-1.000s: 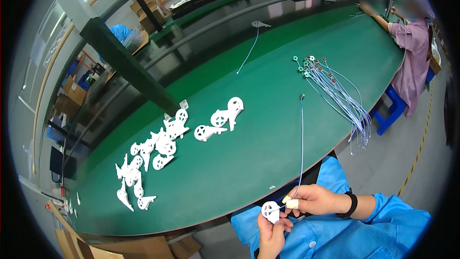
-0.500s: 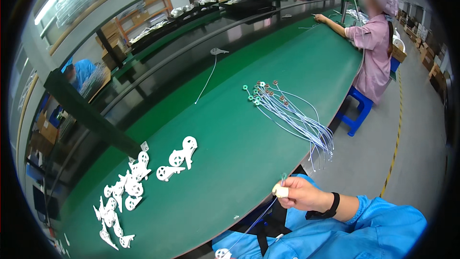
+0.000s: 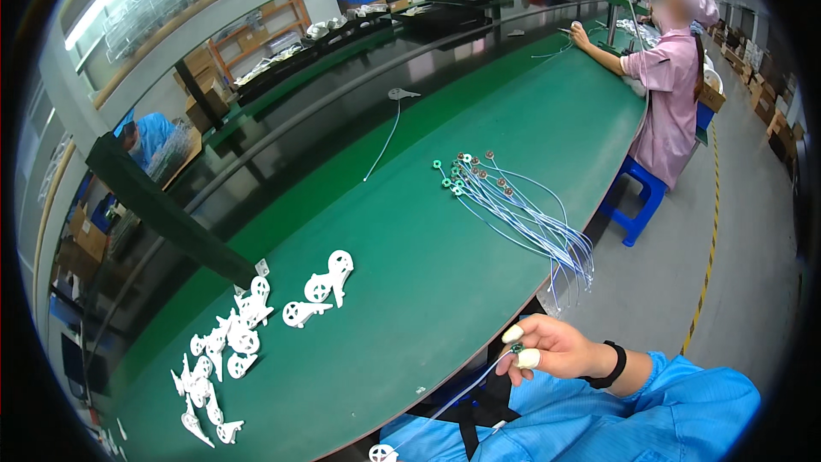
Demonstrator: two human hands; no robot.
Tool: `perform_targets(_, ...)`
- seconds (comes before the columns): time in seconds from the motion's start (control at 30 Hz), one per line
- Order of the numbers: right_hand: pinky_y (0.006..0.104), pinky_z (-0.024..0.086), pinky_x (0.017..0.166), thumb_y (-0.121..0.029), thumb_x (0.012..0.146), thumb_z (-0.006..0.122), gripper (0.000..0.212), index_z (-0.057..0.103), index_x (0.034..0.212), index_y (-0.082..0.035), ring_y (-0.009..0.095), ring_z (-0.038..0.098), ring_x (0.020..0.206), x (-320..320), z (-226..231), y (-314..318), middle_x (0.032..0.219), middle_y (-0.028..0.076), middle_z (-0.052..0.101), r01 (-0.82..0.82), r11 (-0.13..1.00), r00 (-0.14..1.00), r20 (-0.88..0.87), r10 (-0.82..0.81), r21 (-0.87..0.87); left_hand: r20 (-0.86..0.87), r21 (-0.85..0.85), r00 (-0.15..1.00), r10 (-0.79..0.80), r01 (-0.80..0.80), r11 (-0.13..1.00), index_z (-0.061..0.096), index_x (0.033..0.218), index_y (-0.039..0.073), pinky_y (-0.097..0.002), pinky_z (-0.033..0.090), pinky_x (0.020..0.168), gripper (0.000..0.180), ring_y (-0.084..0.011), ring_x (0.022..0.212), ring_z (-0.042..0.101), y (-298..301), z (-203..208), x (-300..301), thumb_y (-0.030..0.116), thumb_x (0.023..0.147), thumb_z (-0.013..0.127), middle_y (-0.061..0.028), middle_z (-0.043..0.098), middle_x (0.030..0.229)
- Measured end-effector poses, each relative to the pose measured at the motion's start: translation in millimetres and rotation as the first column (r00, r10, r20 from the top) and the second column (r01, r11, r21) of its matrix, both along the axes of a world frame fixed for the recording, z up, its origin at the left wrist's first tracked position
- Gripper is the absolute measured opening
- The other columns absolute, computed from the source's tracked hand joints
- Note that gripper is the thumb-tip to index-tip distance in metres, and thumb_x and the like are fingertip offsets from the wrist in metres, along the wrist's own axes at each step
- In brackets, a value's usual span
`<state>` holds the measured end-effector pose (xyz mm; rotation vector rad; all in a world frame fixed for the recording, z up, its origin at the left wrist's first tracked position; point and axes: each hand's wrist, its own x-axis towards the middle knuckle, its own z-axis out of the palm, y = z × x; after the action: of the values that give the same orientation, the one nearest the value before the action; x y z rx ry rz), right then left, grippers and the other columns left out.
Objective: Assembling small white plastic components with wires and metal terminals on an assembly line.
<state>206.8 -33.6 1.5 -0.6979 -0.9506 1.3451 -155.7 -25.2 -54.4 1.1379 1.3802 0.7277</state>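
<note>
At the table's near edge, my right hand [image 3: 547,352] pinches the small green round end piece [image 3: 516,348] of a thin wire between thumb and finger. Pale finger cots cover both of those tips. The pale blue wire [image 3: 457,395] runs down and left from there to a white plastic wheel-like part [image 3: 382,453], cut off by the lower edge. My left hand is out of the picture. Beyond my right hand, a bundle of similar wires [image 3: 539,227] with green and brown round ends lies on the green table [image 3: 402,274].
White plastic parts [image 3: 244,342] lie scattered at the left, several more [image 3: 318,289] beside them. One part with a wire [image 3: 398,94] rests on the dark belt. A black post [image 3: 171,210] stands at the left. At the far right, a co-worker in pink [image 3: 671,85] sits on a blue stool [image 3: 637,197].
My right hand has turned, with the fingers spreading and the green end piece now lower, between the fingertips. The white part at the lower edge has shifted left. The part on the belt has moved slightly right.
</note>
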Motion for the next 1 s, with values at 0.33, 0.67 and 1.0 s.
perform_targets(0.33, 0.0237, 0.051, 0.068, -0.008, 0.086, 0.068, 0.032, 0.053, 0.113, 0.001, 0.016, 0.063, 0.083, -51.8, 13.5, -5.2, 0.1, 0.01, 0.063, -0.133, 0.987, 0.847, 0.527, 0.069, 0.085, 0.363, -0.016, 0.929, 0.079, -0.079, 0.997, 0.04, 0.135, 0.001, -0.0214, 0.044, 0.067, 0.045, -0.0094, 0.081, 0.054, -11.8, 28.4, 91.9, 0.033, 0.103, 0.032, -0.0048, 0.059, 0.106)
perform_targets(0.67, 0.0285, 0.055, 0.068, 0.004, 0.086, 0.062, 0.016, 0.054, 0.1, 0.001, 0.015, 0.066, 0.078, -87.6, 0.4, 1.1, 0.098, 0.014, 0.063, -0.063, 0.979, 0.966, 0.233, 0.109, -0.196, 0.564, 0.097, 0.826, 0.006, -0.074, 0.993, 0.036, 0.136, -0.006, -0.0248, 0.043, 0.064, 0.056, -0.0117, 0.073, 0.053, -12.9, 39.0, 120.3, 0.034, 0.098, 0.046, -0.0092, 0.06, 0.093)
perform_targets(1.0, 0.0287, 0.052, 0.067, 0.001, 0.086, 0.061, 0.021, 0.058, 0.106, 0.004, 0.022, 0.064, 0.08, -75.8, 7.4, 8.4, 0.099, 0.014, 0.061, 0.098, 0.979, 0.831, 0.527, -0.18, 0.181, 0.543, -0.026, 0.839, 0.032, -0.022, 0.999, 0.025, 0.145, 0.001, -0.0246, 0.044, 0.085, 0.051, -0.0146, 0.107, 0.05, -8.7, 56.6, 142.3, 0.026, 0.102, 0.036, -0.0062, 0.045, 0.13)
